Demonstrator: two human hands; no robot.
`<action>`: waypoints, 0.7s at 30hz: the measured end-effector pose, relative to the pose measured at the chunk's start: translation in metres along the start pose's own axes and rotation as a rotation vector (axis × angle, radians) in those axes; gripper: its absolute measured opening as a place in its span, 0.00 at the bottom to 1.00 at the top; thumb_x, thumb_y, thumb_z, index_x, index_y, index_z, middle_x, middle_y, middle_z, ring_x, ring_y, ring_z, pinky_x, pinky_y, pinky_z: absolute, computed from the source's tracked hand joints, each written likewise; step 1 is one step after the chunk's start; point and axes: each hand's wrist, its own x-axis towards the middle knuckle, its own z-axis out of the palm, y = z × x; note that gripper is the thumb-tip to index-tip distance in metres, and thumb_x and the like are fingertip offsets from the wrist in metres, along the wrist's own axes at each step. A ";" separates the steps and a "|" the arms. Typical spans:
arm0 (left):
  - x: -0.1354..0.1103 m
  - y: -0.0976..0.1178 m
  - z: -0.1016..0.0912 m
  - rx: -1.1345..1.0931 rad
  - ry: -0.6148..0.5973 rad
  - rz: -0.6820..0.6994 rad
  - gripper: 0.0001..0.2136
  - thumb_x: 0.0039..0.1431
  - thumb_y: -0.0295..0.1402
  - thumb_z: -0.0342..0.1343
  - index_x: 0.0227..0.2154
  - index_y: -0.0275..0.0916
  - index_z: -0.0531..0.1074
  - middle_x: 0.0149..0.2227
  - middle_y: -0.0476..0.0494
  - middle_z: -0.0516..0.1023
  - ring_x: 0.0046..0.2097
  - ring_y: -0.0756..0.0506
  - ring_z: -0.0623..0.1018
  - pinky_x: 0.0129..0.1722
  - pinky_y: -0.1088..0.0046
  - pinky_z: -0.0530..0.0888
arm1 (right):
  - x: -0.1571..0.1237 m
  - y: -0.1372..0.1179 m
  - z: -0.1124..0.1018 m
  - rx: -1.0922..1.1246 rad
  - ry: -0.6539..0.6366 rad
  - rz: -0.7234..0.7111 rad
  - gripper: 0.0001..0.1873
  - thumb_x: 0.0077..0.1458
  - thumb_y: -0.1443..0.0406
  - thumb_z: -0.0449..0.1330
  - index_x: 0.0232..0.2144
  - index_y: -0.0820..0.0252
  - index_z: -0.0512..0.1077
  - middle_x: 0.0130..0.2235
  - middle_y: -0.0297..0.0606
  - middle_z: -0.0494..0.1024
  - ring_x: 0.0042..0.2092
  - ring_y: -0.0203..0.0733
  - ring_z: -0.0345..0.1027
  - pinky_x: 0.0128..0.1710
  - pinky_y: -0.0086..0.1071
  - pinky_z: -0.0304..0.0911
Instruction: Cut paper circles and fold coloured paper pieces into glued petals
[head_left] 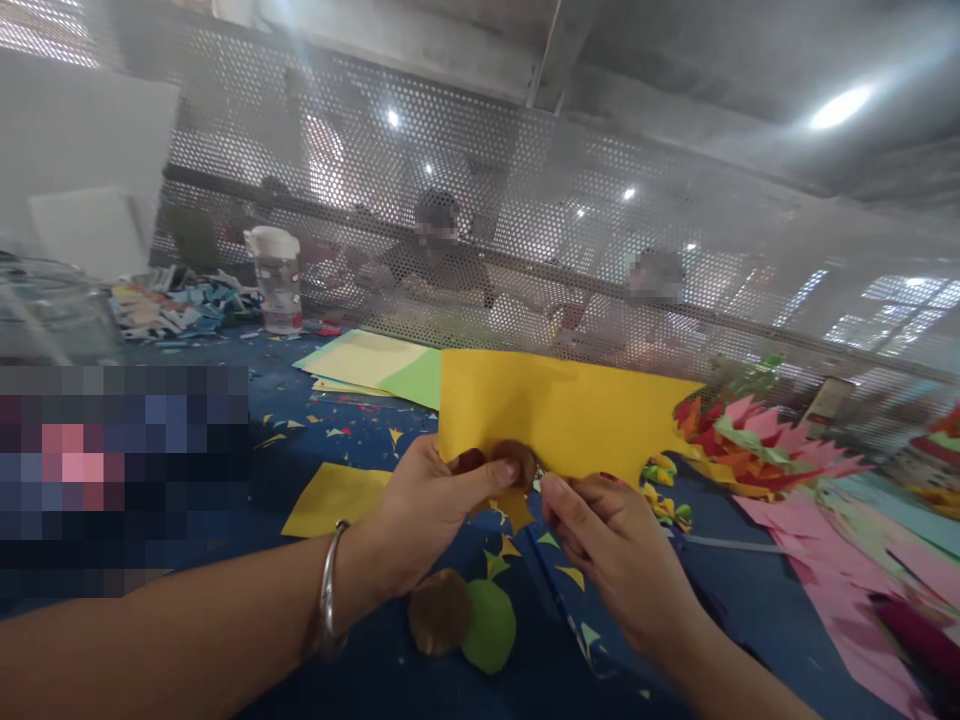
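Observation:
A large yellow paper sheet (570,400) stands up in front of me, its lower edge at my hands. My left hand (457,490) is closed on the sheet, its thumb pressing a brown round disc (523,462) against it. Just right of the disc, my right hand (600,520) is pinched together. A small pale glint shows at its fingertips, but what they hold is hidden. A narrow yellow strip (517,510) hangs below the disc. On the blue table beneath lie another brown disc (440,612) and a green round paper piece (489,627), partly overlapping.
A smaller yellow sheet (337,498) and stacked pale green paper (375,360) lie left. Right are folded paper flowers (772,435) and pink sheets (817,580). A lidded cup (276,280) stands before a perforated metal screen (517,200); people sit beyond. Paper scraps dot the table.

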 end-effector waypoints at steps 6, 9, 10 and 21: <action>0.000 0.005 -0.001 0.162 0.024 0.063 0.05 0.45 0.28 0.65 0.21 0.37 0.74 0.22 0.50 0.74 0.28 0.50 0.73 0.31 0.75 0.71 | 0.000 -0.001 0.004 0.175 0.082 0.013 0.19 0.45 0.49 0.69 0.24 0.58 0.72 0.22 0.31 0.67 0.21 0.32 0.53 0.19 0.28 0.51; -0.001 0.005 -0.002 0.269 0.087 0.103 0.17 0.44 0.30 0.66 0.14 0.38 0.61 0.16 0.57 0.60 0.20 0.55 0.61 0.20 0.78 0.59 | 0.000 -0.002 0.004 0.271 0.081 0.049 0.19 0.41 0.50 0.71 0.29 0.57 0.75 0.24 0.33 0.71 0.23 0.35 0.60 0.21 0.29 0.58; -0.001 0.004 -0.003 0.277 0.091 0.111 0.18 0.44 0.30 0.67 0.14 0.39 0.59 0.16 0.58 0.58 0.20 0.55 0.59 0.20 0.78 0.57 | 0.000 -0.002 0.003 0.281 0.072 0.070 0.19 0.42 0.51 0.71 0.30 0.57 0.75 0.25 0.34 0.72 0.24 0.36 0.62 0.22 0.29 0.60; 0.002 0.001 -0.001 0.007 -0.047 0.042 0.18 0.43 0.31 0.69 0.36 0.37 0.69 0.33 0.44 0.82 0.35 0.46 0.80 0.38 0.71 0.74 | 0.000 0.008 0.005 0.239 0.162 0.104 0.21 0.43 0.48 0.70 0.28 0.57 0.74 0.26 0.34 0.71 0.25 0.36 0.61 0.24 0.30 0.62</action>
